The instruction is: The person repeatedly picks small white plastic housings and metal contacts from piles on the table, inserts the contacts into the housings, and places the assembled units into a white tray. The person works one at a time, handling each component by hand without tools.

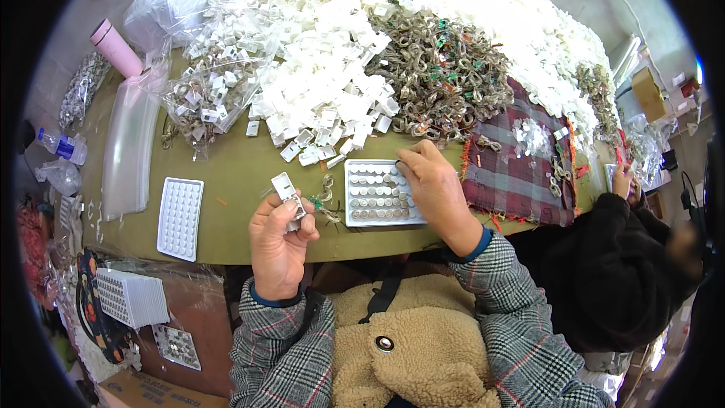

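My left hand (278, 245) is closed around a small white plastic case (285, 187), held upright above the green tabletop. Its lid part points up, and the fingers cover the lower portion. To the right, a white tray (352, 219) lies flat with rows of round silver button cells (379, 202); several pockets in its upper rows look white. My right hand (438, 185) reaches over the tray's right side. Thumb and forefinger are pinched together at its upper right corner, and whatever they grip is hidden. Between the hands lies a small coiled wire bundle (326, 189).
A big heap of white plastic cases (325, 68) and a pile of coiled wires (442, 68) rise behind. Plaid cloth (521, 159) lies right. Left are an empty white tray (180, 217), clear plastic sheets (128, 159) and a pink tumbler (117, 49). A co-worker (604, 272) sits close at right.
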### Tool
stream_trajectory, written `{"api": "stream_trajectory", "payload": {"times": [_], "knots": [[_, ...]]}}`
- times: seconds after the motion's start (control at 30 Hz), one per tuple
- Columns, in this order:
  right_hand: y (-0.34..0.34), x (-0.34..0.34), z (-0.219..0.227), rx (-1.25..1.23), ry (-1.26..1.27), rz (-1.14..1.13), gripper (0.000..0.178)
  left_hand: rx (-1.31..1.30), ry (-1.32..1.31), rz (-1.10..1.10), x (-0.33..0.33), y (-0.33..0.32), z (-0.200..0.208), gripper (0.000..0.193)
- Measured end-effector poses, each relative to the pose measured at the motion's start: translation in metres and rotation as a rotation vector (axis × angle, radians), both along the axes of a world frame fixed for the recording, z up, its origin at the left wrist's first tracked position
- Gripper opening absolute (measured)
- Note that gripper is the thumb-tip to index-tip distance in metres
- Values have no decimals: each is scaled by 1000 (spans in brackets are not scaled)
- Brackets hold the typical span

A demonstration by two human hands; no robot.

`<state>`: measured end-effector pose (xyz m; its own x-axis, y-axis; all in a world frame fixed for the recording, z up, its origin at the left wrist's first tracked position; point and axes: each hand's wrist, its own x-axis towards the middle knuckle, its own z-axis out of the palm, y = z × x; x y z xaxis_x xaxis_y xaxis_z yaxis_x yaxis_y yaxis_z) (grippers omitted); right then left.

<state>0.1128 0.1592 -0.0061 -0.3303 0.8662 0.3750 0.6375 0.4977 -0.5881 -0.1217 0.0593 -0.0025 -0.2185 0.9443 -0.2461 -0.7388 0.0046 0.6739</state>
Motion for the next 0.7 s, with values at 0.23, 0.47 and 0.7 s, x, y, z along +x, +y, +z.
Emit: {"api": "stream_trajectory", "payload": {"times": [0.23,0.47,0.7], "knots": [[-2,-2,13,55,32,32,9,9,-57,6,4,4,-1,23],[-42,-45,58,-332,292,264,11,61,-177,-108,9,2,-5,20],[-42,-95,44,-33,155,308,14,64,-159,-85,8,-3,-10,22]]}}
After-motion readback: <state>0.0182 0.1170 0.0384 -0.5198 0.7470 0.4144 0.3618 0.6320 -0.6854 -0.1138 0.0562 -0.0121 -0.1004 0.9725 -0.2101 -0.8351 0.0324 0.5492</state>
